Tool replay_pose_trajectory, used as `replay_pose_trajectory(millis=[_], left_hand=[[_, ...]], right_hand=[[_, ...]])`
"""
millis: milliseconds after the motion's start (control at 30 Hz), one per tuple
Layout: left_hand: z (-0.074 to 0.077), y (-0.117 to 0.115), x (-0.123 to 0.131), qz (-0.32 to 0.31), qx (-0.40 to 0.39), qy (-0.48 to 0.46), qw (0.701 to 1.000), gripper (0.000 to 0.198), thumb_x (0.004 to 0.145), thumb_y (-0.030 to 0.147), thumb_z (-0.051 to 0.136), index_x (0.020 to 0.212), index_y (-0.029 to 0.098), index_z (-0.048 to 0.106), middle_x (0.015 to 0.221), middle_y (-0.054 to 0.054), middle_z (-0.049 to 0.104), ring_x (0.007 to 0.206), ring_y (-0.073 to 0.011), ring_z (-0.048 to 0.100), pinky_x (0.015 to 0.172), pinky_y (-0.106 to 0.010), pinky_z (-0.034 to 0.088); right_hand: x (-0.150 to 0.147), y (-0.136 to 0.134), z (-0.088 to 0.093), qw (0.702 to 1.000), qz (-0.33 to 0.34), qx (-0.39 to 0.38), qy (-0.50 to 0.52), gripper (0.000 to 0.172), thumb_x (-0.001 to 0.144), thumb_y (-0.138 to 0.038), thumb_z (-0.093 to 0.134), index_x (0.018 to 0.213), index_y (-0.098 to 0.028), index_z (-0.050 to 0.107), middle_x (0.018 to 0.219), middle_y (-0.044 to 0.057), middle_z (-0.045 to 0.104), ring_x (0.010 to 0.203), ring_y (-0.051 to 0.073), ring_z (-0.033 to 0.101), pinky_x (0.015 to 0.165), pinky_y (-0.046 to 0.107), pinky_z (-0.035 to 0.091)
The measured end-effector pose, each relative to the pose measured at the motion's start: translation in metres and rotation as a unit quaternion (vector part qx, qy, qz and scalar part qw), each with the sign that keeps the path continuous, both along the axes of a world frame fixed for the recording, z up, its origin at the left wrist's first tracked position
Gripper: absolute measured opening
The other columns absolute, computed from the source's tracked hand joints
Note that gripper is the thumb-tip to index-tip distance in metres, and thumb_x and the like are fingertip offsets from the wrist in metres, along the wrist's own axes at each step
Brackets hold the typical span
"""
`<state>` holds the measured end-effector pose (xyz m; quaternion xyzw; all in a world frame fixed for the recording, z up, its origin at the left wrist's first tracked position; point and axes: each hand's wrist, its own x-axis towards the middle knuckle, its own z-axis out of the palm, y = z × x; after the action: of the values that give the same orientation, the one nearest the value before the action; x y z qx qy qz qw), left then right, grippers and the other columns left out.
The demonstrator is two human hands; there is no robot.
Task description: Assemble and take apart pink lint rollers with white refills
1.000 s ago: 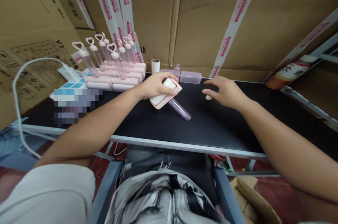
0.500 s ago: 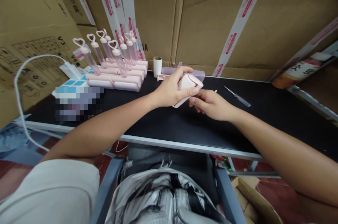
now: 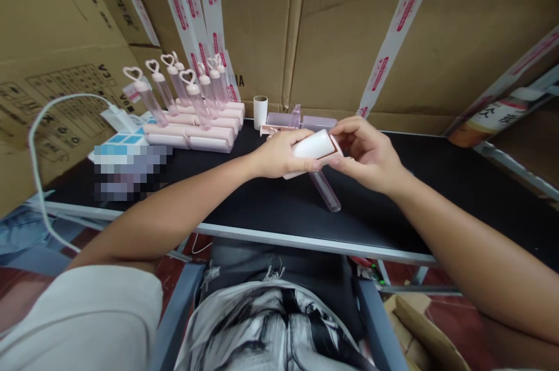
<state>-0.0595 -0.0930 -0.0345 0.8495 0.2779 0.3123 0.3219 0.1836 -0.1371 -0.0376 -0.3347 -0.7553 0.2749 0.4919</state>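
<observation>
My left hand point(image 3: 279, 154) is closed around a pale pink lint roller point(image 3: 315, 146), which shows a white roll inside its pink housing. A clear tube handle point(image 3: 326, 191) points down from it toward the table's front edge. At the roller's right end, my right hand point(image 3: 371, 152) has its thumb and bent fingertips on the rim of the housing. Part of the roller is hidden by the fingers.
Several pink lint rollers point(image 3: 209, 138) with clear handles and heart-shaped loops stand at the back left. A white cardboard tube point(image 3: 261, 113) and purple pieces point(image 3: 321, 123) lie behind my hands. A bottle point(image 3: 493, 117) leans at the right. Cardboard point(image 3: 349, 27) walls the back.
The lint roller has turned in my left hand, and its clear handle now shows below. My right hand has moved up and right to the roller's end, hiding the screwdriver.
</observation>
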Motion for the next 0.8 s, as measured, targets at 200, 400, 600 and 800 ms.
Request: replay_pose_trajectory(millis=[200, 400, 600, 800], left_hand=[[0.001, 0.005, 0.002, -0.020, -0.073, 0.117, 0.990, 0.073, 0.073, 0.079, 0.084, 0.112, 0.018, 0.076, 0.105, -0.005, 0.078, 0.092, -0.0234, 0.071, 0.074, -0.031, 0.050], [0.000, 0.018, -0.001, -0.069, -0.098, 0.150, 0.981, 0.070, 0.073, 0.075, 0.084, 0.116, 0.021, 0.076, 0.104, -0.005, 0.079, 0.089, -0.0230, 0.073, 0.070, -0.029, 0.049], [-0.002, 0.021, -0.002, -0.061, -0.038, 0.092, 0.993, 0.076, 0.075, 0.077, 0.082, 0.121, 0.016, 0.076, 0.106, -0.007, 0.078, 0.091, -0.0226, 0.070, 0.074, -0.029, 0.049], [-0.020, 0.015, 0.009, 0.022, 0.034, 0.006, 0.999, 0.076, 0.080, 0.071, 0.078, 0.130, 0.013, 0.073, 0.114, -0.011, 0.077, 0.098, -0.0261, 0.070, 0.086, -0.035, 0.053]], right_hand=[[0.003, 0.008, 0.006, 0.982, 0.095, -0.165, -0.010, 0.064, 0.058, -0.050, 0.106, 0.092, -0.027, 0.056, 0.080, -0.003, 0.059, 0.067, 0.016, 0.056, 0.059, 0.030, 0.048], [0.001, 0.016, -0.003, 0.958, 0.113, -0.263, 0.034, 0.059, 0.057, -0.032, 0.102, 0.086, -0.026, 0.051, 0.068, -0.008, 0.057, 0.055, 0.012, 0.051, 0.051, 0.026, 0.043], [-0.006, 0.013, -0.002, 0.938, 0.125, -0.292, 0.140, 0.052, 0.055, -0.014, 0.092, 0.083, -0.025, 0.050, 0.071, -0.008, 0.059, 0.052, 0.011, 0.053, 0.046, 0.025, 0.047], [-0.010, 0.025, -0.020, 0.924, 0.107, -0.292, 0.222, 0.037, 0.055, -0.009, 0.079, 0.074, -0.023, 0.050, 0.062, -0.008, 0.056, 0.047, 0.010, 0.050, 0.039, 0.022, 0.045]])
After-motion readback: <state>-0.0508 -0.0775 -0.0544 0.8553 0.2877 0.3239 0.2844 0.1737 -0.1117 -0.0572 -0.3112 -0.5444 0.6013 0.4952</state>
